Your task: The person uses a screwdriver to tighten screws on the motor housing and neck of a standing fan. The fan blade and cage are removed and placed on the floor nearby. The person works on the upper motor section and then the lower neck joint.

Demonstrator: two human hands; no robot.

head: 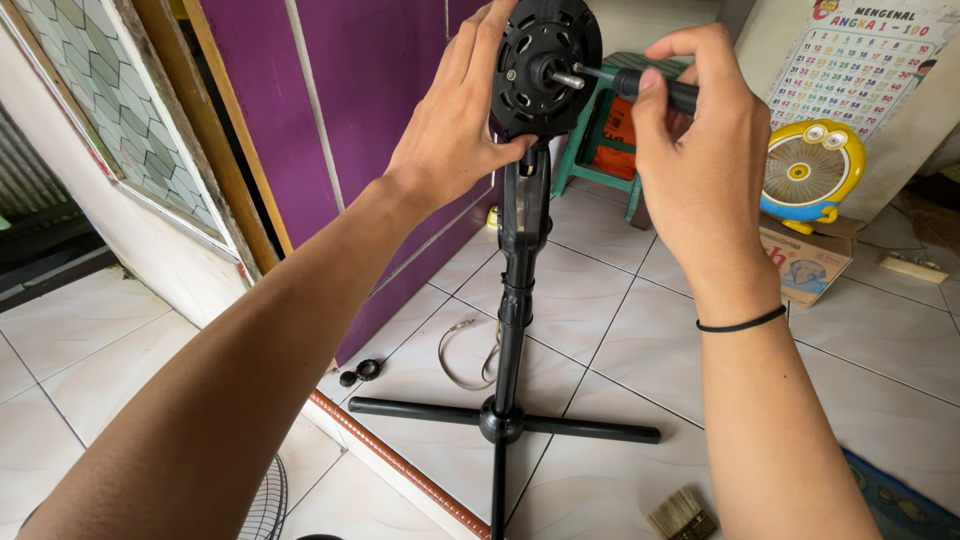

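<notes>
Fingers (478, 60) of the left hand (455, 130) are spread and wrapped round the back and rim of the round black plastic fan motor housing (535, 70), thumb tucked under it near the neck, a firm bracing hold. The right hand's (700, 150) fingers are curled shut on the black handle of a green-shafted screwdriver (630, 82), thumb on top, tip aimed at the housing face just beside the bare metal spindle (563, 78).

Largest first: the white tiled floor (590, 300) carries the black pedestal stand w/ its cross-shaped base (500, 415); the housing sits at the top of the pole, up near head level, between both hands. Behind it stands a purple panel door (380, 90), and a green plastic stool (600, 130) beyond. A yellow cartoon-faced small fan (808, 170) rests on a cardboard box (805, 262) at right. A white fan grille (265, 505) lies at bottom left, a loose pale cable (465, 355) near the pole, a bristle brush (682, 515) at the bottom edge, and two small black knobs (358, 373) by the door.

Doing this well, as judged: keep the driver shaft square to the screw head, push inward while turning so the tip doesn't cam out, and let the left hand resist the twist so the tall stand doesn't rock. Whether the tip is seated in a screw can't be told, as the thumb covers part of the shaft. A black band (740, 322) sits on the right wrist.
</notes>
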